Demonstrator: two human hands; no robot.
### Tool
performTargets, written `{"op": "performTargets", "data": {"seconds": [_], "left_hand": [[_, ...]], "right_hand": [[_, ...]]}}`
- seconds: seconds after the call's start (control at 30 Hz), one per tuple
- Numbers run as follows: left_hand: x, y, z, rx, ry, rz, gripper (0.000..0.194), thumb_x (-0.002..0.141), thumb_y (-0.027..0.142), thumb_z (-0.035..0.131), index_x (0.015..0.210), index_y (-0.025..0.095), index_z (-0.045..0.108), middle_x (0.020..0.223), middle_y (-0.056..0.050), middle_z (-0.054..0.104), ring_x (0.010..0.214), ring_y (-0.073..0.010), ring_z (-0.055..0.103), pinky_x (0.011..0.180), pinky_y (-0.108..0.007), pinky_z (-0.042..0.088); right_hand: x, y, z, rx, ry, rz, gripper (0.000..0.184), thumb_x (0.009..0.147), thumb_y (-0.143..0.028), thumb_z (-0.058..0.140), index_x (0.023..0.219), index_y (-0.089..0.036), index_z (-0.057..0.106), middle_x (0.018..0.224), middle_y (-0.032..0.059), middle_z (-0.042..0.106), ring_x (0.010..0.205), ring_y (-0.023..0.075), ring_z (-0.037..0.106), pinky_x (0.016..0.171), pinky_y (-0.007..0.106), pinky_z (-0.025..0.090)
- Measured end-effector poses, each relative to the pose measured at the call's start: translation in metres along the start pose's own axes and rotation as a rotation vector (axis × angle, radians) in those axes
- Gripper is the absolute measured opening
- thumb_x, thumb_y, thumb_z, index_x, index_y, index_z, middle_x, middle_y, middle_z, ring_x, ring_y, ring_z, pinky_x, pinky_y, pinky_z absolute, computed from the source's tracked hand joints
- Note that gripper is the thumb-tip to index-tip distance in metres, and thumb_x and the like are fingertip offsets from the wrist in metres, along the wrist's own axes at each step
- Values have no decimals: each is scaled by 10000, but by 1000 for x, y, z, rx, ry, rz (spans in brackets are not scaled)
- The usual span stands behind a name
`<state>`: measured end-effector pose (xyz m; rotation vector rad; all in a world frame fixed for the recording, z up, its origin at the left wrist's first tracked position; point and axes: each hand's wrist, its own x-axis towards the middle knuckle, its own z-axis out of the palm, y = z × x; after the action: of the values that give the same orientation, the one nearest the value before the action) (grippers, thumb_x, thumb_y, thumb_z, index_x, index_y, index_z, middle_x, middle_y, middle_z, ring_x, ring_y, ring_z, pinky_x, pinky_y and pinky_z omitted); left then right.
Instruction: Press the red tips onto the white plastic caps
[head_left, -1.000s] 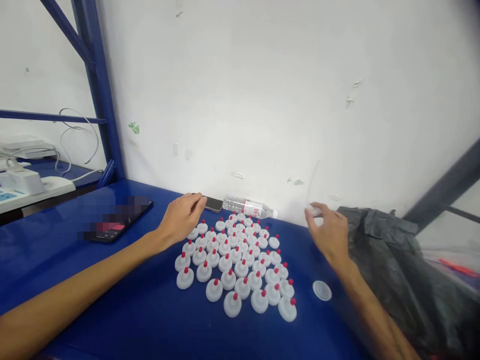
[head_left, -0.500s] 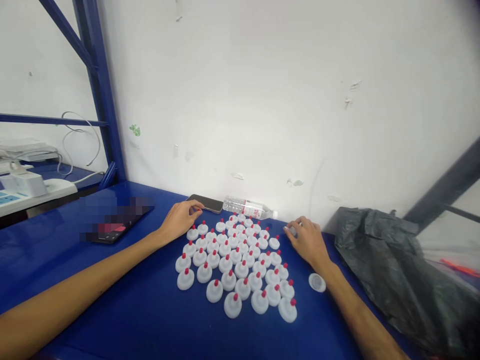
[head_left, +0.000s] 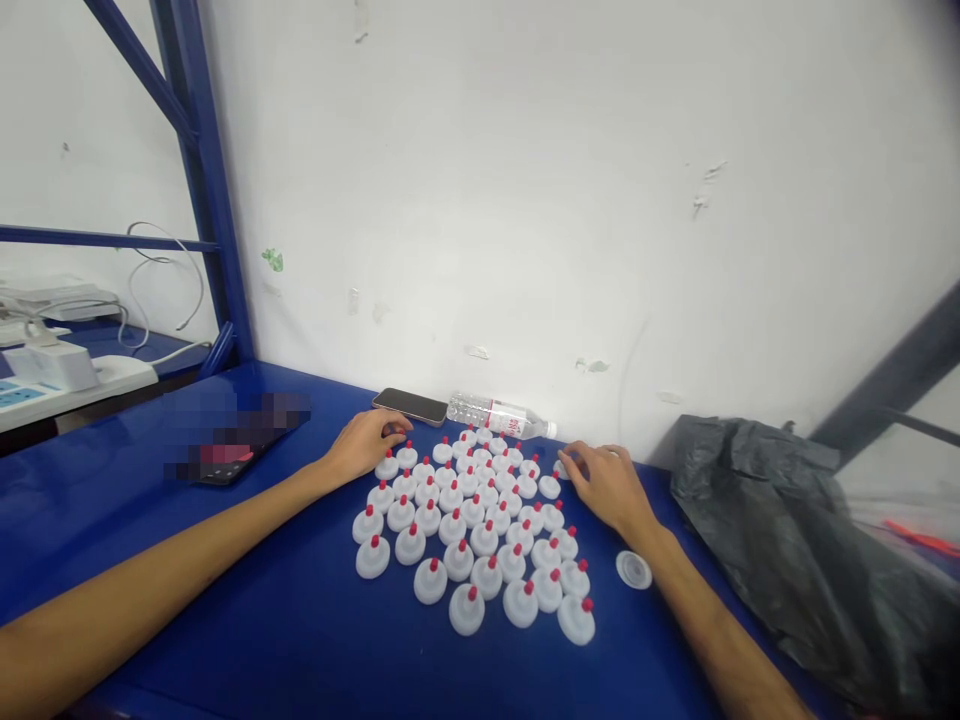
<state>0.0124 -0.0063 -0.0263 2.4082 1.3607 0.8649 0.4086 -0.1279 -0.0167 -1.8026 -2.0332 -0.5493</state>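
Observation:
Several white caps with red tips (head_left: 472,520) stand in tight rows on the blue table (head_left: 285,620). My left hand (head_left: 365,443) rests palm down at the group's far left corner, its fingers curled beside a cap. At the far right corner my right hand (head_left: 606,480) lies on the table, its fingertips closed on a white cap (head_left: 560,469) that stands at the end of the back row. One white cap without a red tip (head_left: 634,569) lies alone by my right wrist.
A phone (head_left: 409,405) and a lying water bottle (head_left: 499,414) sit against the white wall. A dark tablet (head_left: 232,445) lies to the left, a black plastic bag (head_left: 787,540) to the right. Blue shelf posts (head_left: 202,180) and a power strip with cables (head_left: 67,375) stand at the far left.
My right hand came down from beside the bag and moved left with a white cap to the right end of the back row. My left hand settled lower at the group's corner.

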Motion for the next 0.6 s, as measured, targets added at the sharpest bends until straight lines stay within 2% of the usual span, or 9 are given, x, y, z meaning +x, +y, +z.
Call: {"op": "performTargets", "data": {"seconds": [0.13, 0.2, 0.4, 0.6], "left_hand": [[-1, 2, -1, -6, -4, 3, 261, 808, 301, 578, 985, 260, 766, 974, -25, 789, 898, -231, 703, 812, -323, 543], [-1, 3, -1, -6, 0, 4, 252, 805, 299, 583, 972, 264, 768, 971, -27, 789, 900, -236, 704, 810, -329, 546], [-3, 8, -2, -6, 6, 1, 238, 821, 301, 591, 979, 263, 765, 969, -26, 790, 900, -234, 707, 802, -329, 542], [-3, 10, -2, 0, 2, -11, 237, 846, 352, 594, 993, 259, 755, 962, -26, 784, 897, -236, 705, 793, -329, 535]], "right_hand": [[1, -6, -10, -48, 59, 21, 289, 1023, -337, 372, 1039, -213, 633, 925, 83, 782, 873, 247, 718, 902, 407, 388], [2, -11, -16, -76, 87, 35, 302, 1024, -308, 355, 1031, -195, 635, 909, 104, 776, 851, 255, 713, 896, 414, 377], [5, -31, -29, -113, 154, 71, 298, 1019, -288, 355, 994, -184, 634, 800, 103, 760, 767, 258, 698, 883, 425, 348], [7, -50, -35, -76, 168, 20, 292, 1025, -285, 363, 1010, -188, 638, 754, 64, 746, 719, 217, 676, 876, 391, 337]]}}
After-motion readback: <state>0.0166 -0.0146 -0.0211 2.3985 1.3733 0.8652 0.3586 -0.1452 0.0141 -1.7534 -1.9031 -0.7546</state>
